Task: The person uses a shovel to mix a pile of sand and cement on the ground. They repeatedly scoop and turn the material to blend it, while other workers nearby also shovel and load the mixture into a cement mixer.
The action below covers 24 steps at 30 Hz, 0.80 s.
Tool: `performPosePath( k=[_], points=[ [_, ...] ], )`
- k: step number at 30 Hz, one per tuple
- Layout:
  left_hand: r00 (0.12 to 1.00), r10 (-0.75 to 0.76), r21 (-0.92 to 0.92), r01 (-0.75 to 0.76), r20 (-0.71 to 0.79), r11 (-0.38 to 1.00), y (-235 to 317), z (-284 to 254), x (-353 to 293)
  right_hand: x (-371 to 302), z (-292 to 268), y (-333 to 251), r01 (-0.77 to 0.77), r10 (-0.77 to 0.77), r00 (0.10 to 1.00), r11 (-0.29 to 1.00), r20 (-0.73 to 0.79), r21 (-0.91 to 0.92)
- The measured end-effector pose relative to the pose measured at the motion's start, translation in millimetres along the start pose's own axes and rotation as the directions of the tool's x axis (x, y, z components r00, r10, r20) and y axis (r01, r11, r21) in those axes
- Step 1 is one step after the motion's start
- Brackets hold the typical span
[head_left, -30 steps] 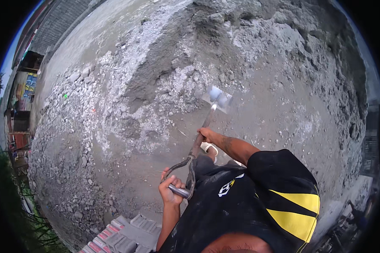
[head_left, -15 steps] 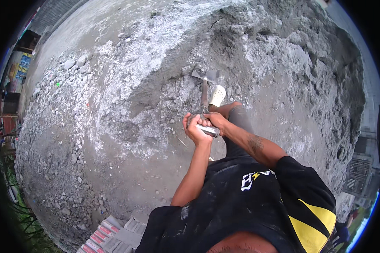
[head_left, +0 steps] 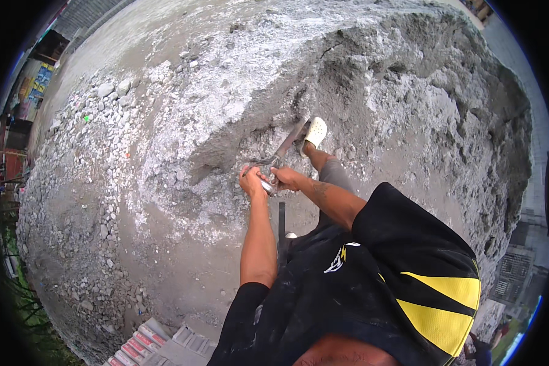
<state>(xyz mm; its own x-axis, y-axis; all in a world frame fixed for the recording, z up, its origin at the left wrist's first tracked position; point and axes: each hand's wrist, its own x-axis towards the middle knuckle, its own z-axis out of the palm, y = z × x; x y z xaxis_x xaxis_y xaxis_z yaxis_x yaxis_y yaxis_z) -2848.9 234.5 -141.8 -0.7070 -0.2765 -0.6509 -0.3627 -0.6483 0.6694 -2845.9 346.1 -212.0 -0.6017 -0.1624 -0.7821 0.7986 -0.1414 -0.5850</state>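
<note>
My left hand [head_left: 252,182] is closed around the grip end of a short shovel [head_left: 284,146], where a metal crossbar shows below the fingers. My right hand [head_left: 285,179] is closed at the same grip, close beside the left. From the grip the shaft slants up and to the right toward my foot in a cream clog [head_left: 315,132]. The shovel's blade is mostly hidden beside that clog, against the grey sand [head_left: 250,131].
A rough bank of sand [head_left: 433,104] rises on the right. Loose stones [head_left: 107,91] lie to the left. Stacked blocks [head_left: 143,344] stand at the lower left. A dark strap [head_left: 281,226] hangs by my shirt, above my other shoe [head_left: 291,235].
Both hands have moved left with the shovel's grip, so the shaft has gone from nearly straight to slanting. The blade, seen plainly before, is now mostly hidden. The dark strap has come into sight.
</note>
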Motion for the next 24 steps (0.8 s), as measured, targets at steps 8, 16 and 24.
performPosePath(
  k=[8, 16, 24],
  points=[
    [0.914, -0.132, 0.228, 0.232, -0.383, 0.946, -4.4, -169.3, 71.3, 51.5, -54.6, -14.9, -0.129, 0.139, 0.990, 0.927, 0.004, -0.353],
    [0.855, 0.254, 0.436, -0.036, -0.452, 0.899, -31.5, -59.3, -3.6, 200.2, -82.3, 7.2, -0.160, 0.262, 0.927, 0.923, -0.269, 0.349],
    [0.829, 0.369, 0.638, -0.019, -0.421, 0.770, -25.8, -132.3, -44.8, 171.8, -38.9, 56.0, -0.131, 0.301, 0.939, 0.764, -0.169, 0.632]
  ],
)
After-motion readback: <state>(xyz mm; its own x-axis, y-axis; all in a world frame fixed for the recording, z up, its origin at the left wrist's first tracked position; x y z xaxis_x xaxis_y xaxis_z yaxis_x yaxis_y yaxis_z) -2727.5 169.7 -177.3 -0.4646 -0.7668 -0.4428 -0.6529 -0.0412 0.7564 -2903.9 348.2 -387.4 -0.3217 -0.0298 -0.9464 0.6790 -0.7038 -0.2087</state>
